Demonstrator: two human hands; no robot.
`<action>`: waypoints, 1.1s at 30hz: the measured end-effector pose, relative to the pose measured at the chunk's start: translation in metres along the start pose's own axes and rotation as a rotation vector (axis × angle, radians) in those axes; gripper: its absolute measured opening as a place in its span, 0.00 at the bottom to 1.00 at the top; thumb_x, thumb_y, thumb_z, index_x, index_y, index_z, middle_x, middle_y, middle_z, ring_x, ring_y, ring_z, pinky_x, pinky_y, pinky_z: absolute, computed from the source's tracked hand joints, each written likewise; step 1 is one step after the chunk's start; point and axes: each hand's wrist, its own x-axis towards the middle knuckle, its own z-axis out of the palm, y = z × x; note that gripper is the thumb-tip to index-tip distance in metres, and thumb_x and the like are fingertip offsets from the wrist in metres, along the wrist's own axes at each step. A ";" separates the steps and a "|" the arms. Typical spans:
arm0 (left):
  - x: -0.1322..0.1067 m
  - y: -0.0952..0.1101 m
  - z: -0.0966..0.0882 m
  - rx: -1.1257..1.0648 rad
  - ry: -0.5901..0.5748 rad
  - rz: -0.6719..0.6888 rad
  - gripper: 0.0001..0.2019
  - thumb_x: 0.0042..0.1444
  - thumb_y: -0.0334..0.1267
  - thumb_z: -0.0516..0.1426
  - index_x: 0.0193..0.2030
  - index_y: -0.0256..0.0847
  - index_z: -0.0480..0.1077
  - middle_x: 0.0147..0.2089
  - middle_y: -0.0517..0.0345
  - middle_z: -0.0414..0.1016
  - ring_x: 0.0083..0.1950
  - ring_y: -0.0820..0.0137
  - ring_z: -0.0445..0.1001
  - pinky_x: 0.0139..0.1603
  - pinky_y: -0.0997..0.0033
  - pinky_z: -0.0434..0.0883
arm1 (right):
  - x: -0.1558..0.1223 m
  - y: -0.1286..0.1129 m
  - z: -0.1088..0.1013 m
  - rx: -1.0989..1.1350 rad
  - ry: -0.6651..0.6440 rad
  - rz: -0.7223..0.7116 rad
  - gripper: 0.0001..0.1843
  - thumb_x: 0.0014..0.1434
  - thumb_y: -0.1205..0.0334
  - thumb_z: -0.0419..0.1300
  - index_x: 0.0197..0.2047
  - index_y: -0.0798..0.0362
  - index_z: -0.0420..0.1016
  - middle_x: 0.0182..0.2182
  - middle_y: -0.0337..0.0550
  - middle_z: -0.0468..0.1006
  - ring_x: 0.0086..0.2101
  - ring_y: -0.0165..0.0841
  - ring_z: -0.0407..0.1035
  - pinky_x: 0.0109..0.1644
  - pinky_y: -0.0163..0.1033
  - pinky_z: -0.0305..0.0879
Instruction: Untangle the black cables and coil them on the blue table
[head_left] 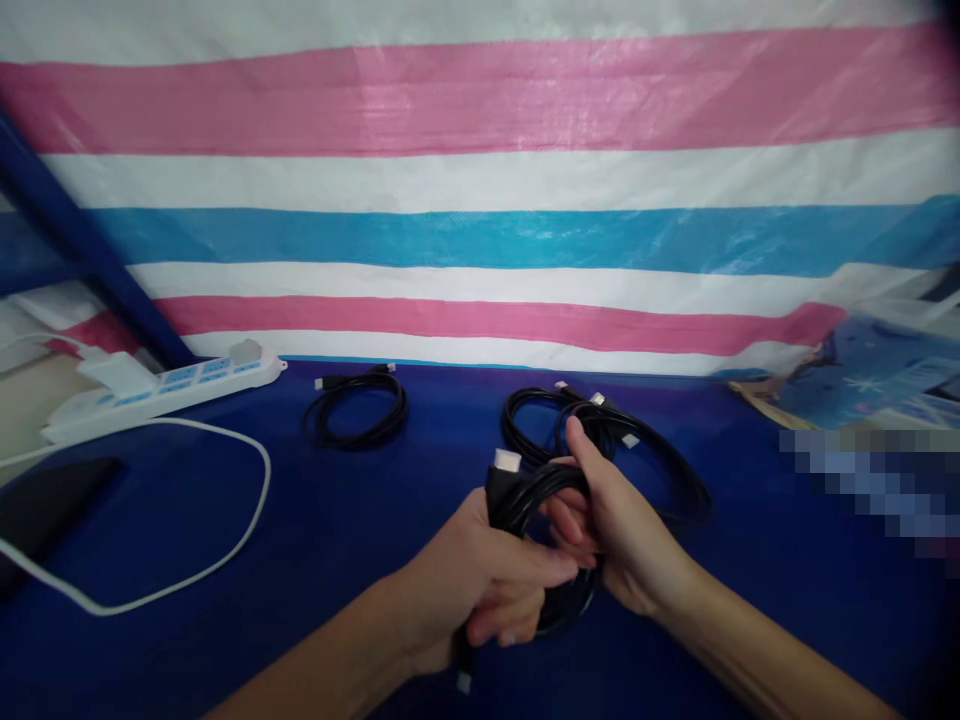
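Observation:
Both hands meet low in the middle of the head view over a blue cloth. My left hand [480, 580] is closed round a coiled black cable [525, 495] whose silver plug sticks up above the fingers. My right hand [611, 525] grips the same coil from the right, thumb raised and fingers curled into the loop. A loose end of the cable hangs below my left hand. Just behind the hands lies a pile of black cables [600, 430] with silver plugs.
Another coiled black cable [356, 410] lies at the back centre-left. A white power strip [161, 385] with a white cord [247, 500] sits at the left, beside a dark phone-like slab [49, 505]. A pink, white and blue striped tarp [480, 180] forms the back wall. Blue packaging [877, 380] lies at right.

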 end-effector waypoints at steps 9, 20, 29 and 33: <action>0.015 -0.006 0.003 0.185 0.483 0.204 0.06 0.51 0.36 0.54 0.36 0.42 0.60 0.08 0.77 0.46 0.10 0.81 0.43 0.14 0.79 0.49 | 0.006 0.005 0.014 -0.021 0.212 -0.229 0.32 0.60 0.39 0.46 0.14 0.51 0.51 0.09 0.28 0.47 0.10 0.21 0.41 0.11 0.28 0.39; -0.023 0.097 -0.058 0.880 0.596 0.131 0.08 0.50 0.35 0.57 0.38 0.41 0.63 0.15 0.70 0.56 0.14 0.78 0.56 0.16 0.77 0.54 | 0.018 -0.002 0.072 -0.233 -0.029 -0.509 0.12 0.64 0.55 0.53 0.47 0.50 0.66 0.23 0.33 0.69 0.25 0.27 0.66 0.30 0.33 0.63; 0.000 0.147 -0.172 1.566 0.773 -0.221 0.13 0.60 0.42 0.56 0.48 0.37 0.69 0.46 0.52 0.72 0.44 0.67 0.73 0.44 0.62 0.72 | 0.102 -0.001 0.152 -0.417 -0.172 -0.201 0.16 0.64 0.59 0.56 0.52 0.57 0.67 0.40 0.44 0.74 0.32 0.29 0.71 0.33 0.37 0.72; 0.019 0.131 -0.195 1.695 0.817 -0.146 0.18 0.60 0.42 0.55 0.54 0.38 0.65 0.54 0.49 0.68 0.52 0.62 0.70 0.50 0.54 0.71 | 0.115 0.007 0.154 -0.404 -0.150 -0.157 0.16 0.64 0.59 0.56 0.53 0.57 0.67 0.42 0.46 0.73 0.35 0.31 0.72 0.36 0.40 0.72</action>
